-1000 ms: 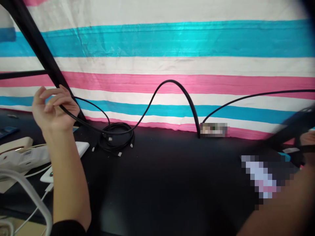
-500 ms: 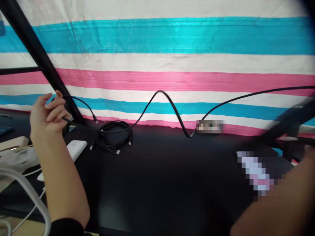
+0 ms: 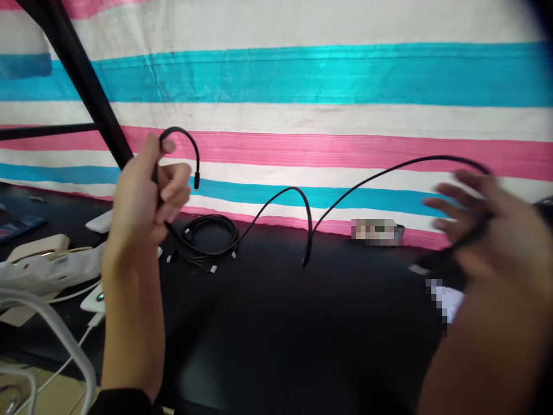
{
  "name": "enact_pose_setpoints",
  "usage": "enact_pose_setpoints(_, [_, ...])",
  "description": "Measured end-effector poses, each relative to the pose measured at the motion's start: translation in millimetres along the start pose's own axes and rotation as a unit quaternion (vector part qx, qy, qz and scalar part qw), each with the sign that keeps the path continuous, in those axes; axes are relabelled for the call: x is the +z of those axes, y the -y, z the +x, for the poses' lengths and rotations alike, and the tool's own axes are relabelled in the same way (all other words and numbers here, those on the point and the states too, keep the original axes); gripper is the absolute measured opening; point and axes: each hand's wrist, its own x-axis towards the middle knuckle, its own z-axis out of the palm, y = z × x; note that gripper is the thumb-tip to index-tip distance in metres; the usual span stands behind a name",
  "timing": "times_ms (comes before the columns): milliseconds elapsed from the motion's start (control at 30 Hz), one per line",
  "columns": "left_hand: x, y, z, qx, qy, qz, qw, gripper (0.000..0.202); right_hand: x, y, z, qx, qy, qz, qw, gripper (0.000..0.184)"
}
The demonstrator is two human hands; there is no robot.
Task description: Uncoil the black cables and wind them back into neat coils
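Left hand: my left hand (image 3: 144, 193) is clenched round the black cable (image 3: 298, 189) near its plug end, which arcs over my fingers.
Right hand: my right hand (image 3: 484, 230) is blurred with the fingers spread. The cable reaches it, but I cannot tell whether I grip it.
Cable: it sags between my hands above the black table (image 3: 276, 334).
Nearby: coiled cables (image 3: 211, 236) lie beside my left hand.

Black cable (image 3: 276, 199), pink-cyan-white striped cloth (image 3: 328, 75)
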Motion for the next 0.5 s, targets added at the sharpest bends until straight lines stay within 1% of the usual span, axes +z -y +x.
enact_pose_setpoints(33, [14.4, 2, -7, 0.021, -0.005, 0.013, 1.000, 0.026, 20, 3, -6, 0.073, 0.036, 0.056, 0.995, 0.025])
enact_pose_setpoints(67, [26.7, 6, -13, 0.040, -0.012, 0.028, 0.999, 0.024, 39, 6, -14, 0.113, 0.100, 0.091, 0.984, 0.020])
enact_pose_setpoints(100, [36.8, 11, -18, 0.042, -0.005, 0.039, 0.998, 0.023, 56, 8, -22, 0.139, 0.170, 0.105, 0.970, 0.021])
enact_pose_setpoints(133, [44.7, 15, -22, 0.048, 0.007, 0.042, 0.998, 0.021, 71, 9, -30, 0.150, 0.219, 0.110, 0.958, 0.023])
enact_pose_setpoints(167, [50.8, 20, -26, 0.060, 0.013, 0.048, 0.997, 0.020, 84, 8, -38, 0.160, 0.255, 0.111, 0.947, 0.024])
enact_pose_setpoints(233, [58.7, 27, -30, 0.084, 0.020, 0.055, 0.995, 0.020, 101, 3, -49, 0.166, 0.308, 0.115, 0.930, 0.027])
enact_pose_setpoints(333, [65.2, 29, -35, 0.095, 0.020, 0.055, 0.994, 0.024, 116, -12, -61, 0.180, 0.366, 0.128, 0.904, 0.029])
enact_pose_setpoints(433, [69.5, 26, -40, 0.092, 0.020, 0.041, 0.995, 0.024, 131, -26, -72, 0.195, 0.399, 0.140, 0.885, 0.026])
enact_pose_setpoints(500, [71.4, 24, -44, 0.089, 0.022, 0.034, 0.995, 0.025, 142, -30, -81, 0.209, 0.402, 0.168, 0.875, 0.024])
